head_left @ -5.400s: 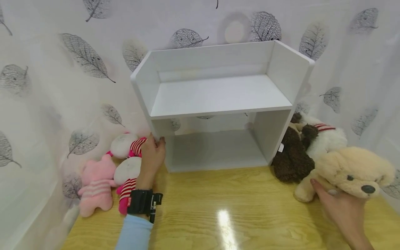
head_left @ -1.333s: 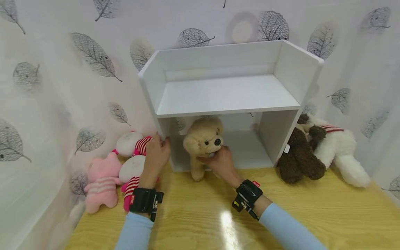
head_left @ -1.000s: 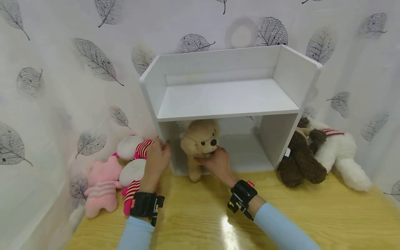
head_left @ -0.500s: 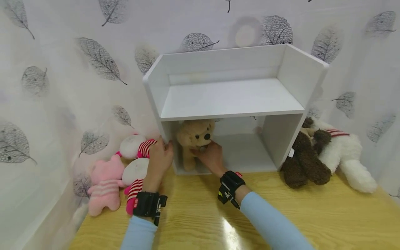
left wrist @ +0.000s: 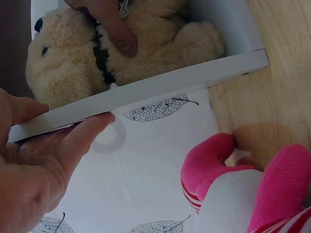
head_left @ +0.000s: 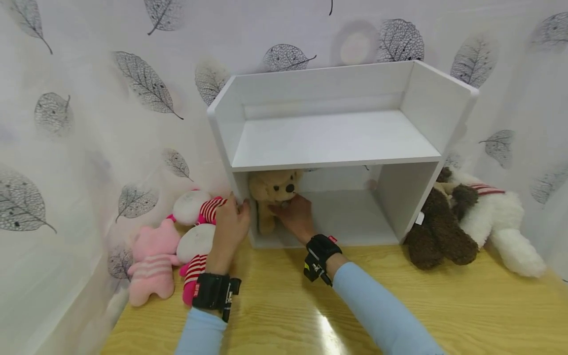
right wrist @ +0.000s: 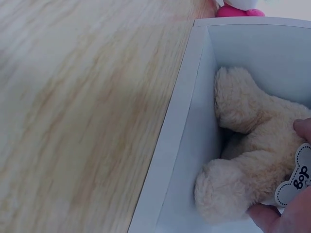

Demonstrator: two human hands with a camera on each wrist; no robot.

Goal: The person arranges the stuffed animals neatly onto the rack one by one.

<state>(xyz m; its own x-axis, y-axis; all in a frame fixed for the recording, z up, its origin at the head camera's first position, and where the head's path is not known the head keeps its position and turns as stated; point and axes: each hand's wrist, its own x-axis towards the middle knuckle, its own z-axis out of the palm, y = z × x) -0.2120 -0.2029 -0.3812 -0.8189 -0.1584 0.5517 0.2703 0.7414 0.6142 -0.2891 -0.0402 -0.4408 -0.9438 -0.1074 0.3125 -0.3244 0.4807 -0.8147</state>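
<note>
A white two-tier shelf (head_left: 337,143) stands on the table. Inside its lower compartment, at the left end, sits a cream plush dog (head_left: 267,190) with a dark collar (left wrist: 103,58). My right hand (head_left: 295,217) holds the dog at its chest, thumb on one side and fingers on the other. A bone-shaped tag (right wrist: 297,177) hangs by that hand in the right wrist view. My left hand (head_left: 231,224) grips the front edge of the shelf's left side panel (left wrist: 160,85), thumb inside and fingers outside. The dog's head reaches up close under the middle board.
Left of the shelf lie a pink plush pig (head_left: 153,261) and two plush toys with white faces (head_left: 197,242) and striped clothes. At the right, a dark brown plush toy (head_left: 437,229) leans beside a white plush toy (head_left: 497,222). Leaf-print cloth (head_left: 146,128) hangs behind the wooden table (head_left: 275,305).
My right hand has carried the plush dog from right of the shelf into the lower compartment, then pushed it deeper and left. My left hand keeps gripping the side panel.
</note>
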